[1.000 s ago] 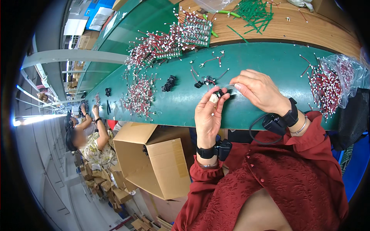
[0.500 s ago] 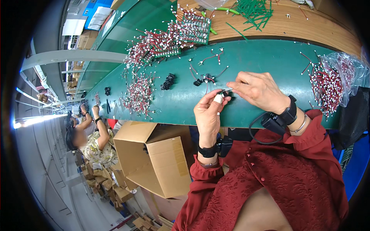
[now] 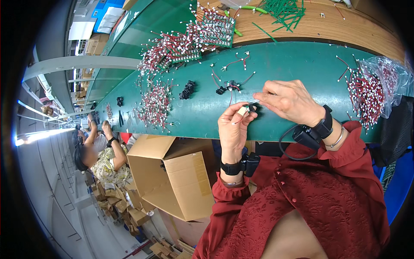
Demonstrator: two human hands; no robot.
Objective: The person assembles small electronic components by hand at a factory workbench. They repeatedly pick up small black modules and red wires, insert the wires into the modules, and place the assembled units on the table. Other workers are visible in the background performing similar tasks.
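Above the near edge of the green bench, my left hand [image 3: 233,127] is closed with thumb and fingers round a small black part [image 3: 251,107]. A pale covering or piece [image 3: 243,111] shows at the thumb; I cannot tell which. My right hand [image 3: 286,101] pinches a thin, light-coloured slender tool [image 3: 255,102], its tip at the black part. The fingers hide most of the tool. Just beyond my hands lies a black part with red and black wires [image 3: 232,86]. Farther left is a clump of black parts [image 3: 187,90].
Red-and-black wire leads with white connectors form a pile [image 3: 155,105] at left and another [image 3: 366,97] by a clear bag [image 3: 390,77] at right. Wired green circuit boards [image 3: 217,32] stand behind. An open cardboard box [image 3: 185,181] sits below the bench. A co-worker [image 3: 105,159] is at far left.
My left fingers have turned the black part slightly, so more of it shows. Less of the slender tool is visible now. The co-worker's hands have shifted a little.
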